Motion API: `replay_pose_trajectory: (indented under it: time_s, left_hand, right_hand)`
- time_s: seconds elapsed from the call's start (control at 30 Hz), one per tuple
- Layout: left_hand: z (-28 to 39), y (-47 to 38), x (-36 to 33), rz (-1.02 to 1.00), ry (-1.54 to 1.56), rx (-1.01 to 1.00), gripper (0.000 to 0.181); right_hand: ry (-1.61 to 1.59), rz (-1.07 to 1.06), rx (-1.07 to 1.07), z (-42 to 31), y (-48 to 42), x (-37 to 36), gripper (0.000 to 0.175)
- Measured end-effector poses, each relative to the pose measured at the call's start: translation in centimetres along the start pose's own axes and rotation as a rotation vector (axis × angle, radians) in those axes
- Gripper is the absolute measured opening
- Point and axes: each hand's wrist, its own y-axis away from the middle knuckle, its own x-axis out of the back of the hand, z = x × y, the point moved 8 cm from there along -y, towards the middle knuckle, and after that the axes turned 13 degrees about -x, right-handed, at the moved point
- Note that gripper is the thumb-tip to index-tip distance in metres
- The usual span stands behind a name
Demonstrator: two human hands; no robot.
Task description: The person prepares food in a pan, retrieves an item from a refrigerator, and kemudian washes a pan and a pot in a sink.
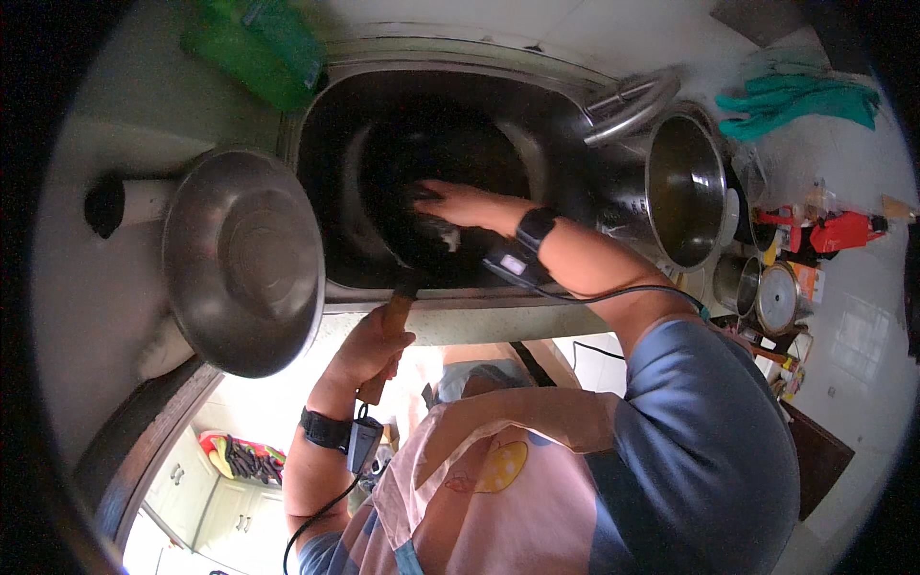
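A dark round wok [460, 158] lies in the sink basin [568, 266], its wooden handle [397, 316] reaching over the front rim. My left hand [370, 348] is closed around that handle. Inside the wok, my right hand [460, 205] reaches down with its fingers against something dark; whether it grips a thing there is hard to see in the shadow. A small pale patch [449, 236] shows just below the right hand. Both wrists wear black straps with small cabled devices.
A steel pan [244, 266] rests left of the sink. The metal faucet [632, 111] and a large steel pot [686, 190] stand right. Beyond are teal rubber gloves [798, 108], smaller pots [780, 298] and a red item [841, 231]. Green plastic [255, 54] lies at the back left.
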Motion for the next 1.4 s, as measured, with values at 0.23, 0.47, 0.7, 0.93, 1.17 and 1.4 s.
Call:
replay_pose_trajectory:
  time_s: [0.23,0.47,0.7,0.93,1.17,1.4]
  left_hand:
    - [0.5,-0.4,-0.5,-0.029,-0.032,0.036,0.038]
    - [1.0,0.0,-0.6,0.009,0.106,0.022,0.038]
    - [0.0,0.1,0.1,0.014,0.067,0.052,0.037]
    - [0.8,-0.3,-0.7,-0.026,-0.275,0.139,0.045]
    - [0.5,0.5,0.0,0.072,-0.100,0.046,0.045]
    - [-0.3,-0.3,0.0,-0.028,0.050,0.046,0.040]
  right_hand:
    - [0.246,-0.050,0.187,3.0,0.0,-6.2,0.049]
    - [1.264,0.274,-0.174,12.1,-1.5,1.9,0.043]
    - [0.744,-0.219,-0.012,9.2,-0.9,-5.6,0.047]
    - [0.072,0.265,0.288,-0.7,-10.2,-2.1,0.036]
    - [0.319,0.603,0.075,1.8,-10.6,4.9,0.041]
    - [0.818,0.205,-0.239,11.5,-9.2,0.7,0.039]
